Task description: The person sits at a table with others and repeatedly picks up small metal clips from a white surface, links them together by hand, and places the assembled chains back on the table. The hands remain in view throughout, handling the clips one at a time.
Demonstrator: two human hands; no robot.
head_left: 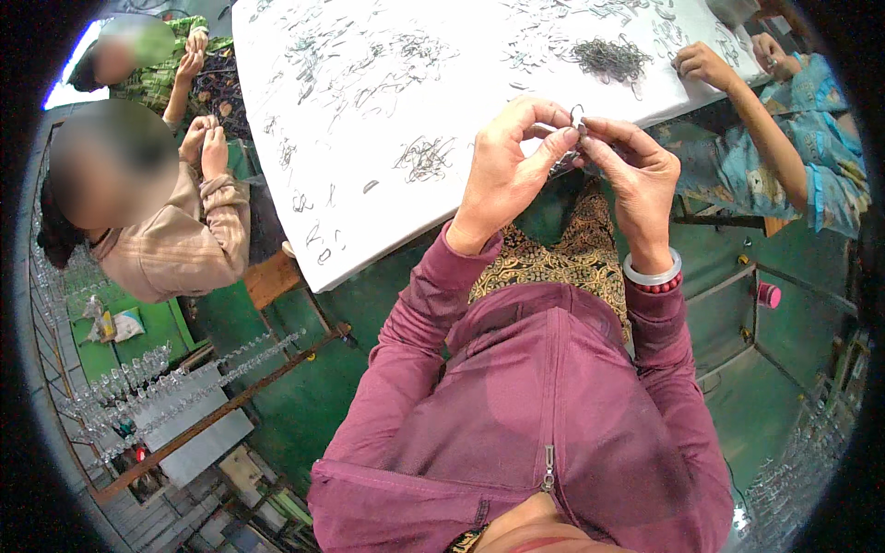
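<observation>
Both my hands meet above the near edge of the white table [359, 226]. Thumb and fingers of my left hand [518, 152] are closed in a pinch on a small dark looped piece [577, 112]. From the other side, my right hand [641, 170] pinches the same piece, its fingertips almost touching the left ones. Part of the piece is hidden by the fingers, and its exact kind is too small to tell. Left of my hands lies a loose pile of thin dark loops [427, 158] on the tabletop.
A denser dark heap of loops [612, 61] lies farther back, with many scattered pieces around. Co-workers sit at the left, one in a tan jacket [171, 235], and at the right, one in blue patterned clothing [737, 170]. Racks of clear pieces [138, 405] stand lower left.
</observation>
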